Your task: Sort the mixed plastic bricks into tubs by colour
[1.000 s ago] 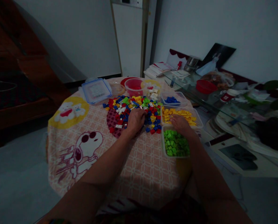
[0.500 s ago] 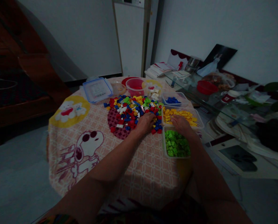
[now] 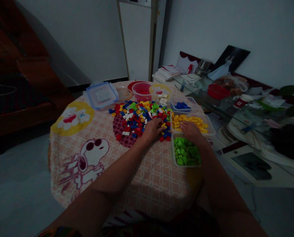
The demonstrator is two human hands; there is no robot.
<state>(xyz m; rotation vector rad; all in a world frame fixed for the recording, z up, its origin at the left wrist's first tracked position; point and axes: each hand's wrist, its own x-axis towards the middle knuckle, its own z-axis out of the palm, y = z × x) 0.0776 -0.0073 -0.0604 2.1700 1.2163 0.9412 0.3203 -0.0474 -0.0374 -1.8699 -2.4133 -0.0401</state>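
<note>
On the near right side of a mixed heap of toy building bricks (image 3: 134, 123), my left hand (image 3: 152, 130) is closed, with a small yellow brick (image 3: 163, 125) at its fingertips. My right hand (image 3: 190, 130) lies over the near part of a clear plastic box (image 3: 212, 131) of yellow bricks (image 3: 197, 121). Its fingers reach left, loosely stretched, and their tips are partly lost among the bricks; I see nothing held there. Directly below that hand is a second clear box (image 3: 173, 154) full of green bricks (image 3: 185, 151). Blue bricks (image 3: 181, 105) lie in a third box behind the yellow ones.
White bricks (image 3: 163, 99) sit behind the heap. A pink-red round tub (image 3: 142, 93) and a blue-rimmed lid (image 3: 102, 95) stand at the table's far side. A patterned cloth (image 3: 147, 177) covers the round table. To the right, a glass shelf (image 3: 201, 90) carries papers and a red bowl (image 3: 218, 92).
My left hand has shifted slightly, and the yellow brick at its fingertips now shows more clearly. My right hand has stayed over the yellow box. The view has moved a little.
</note>
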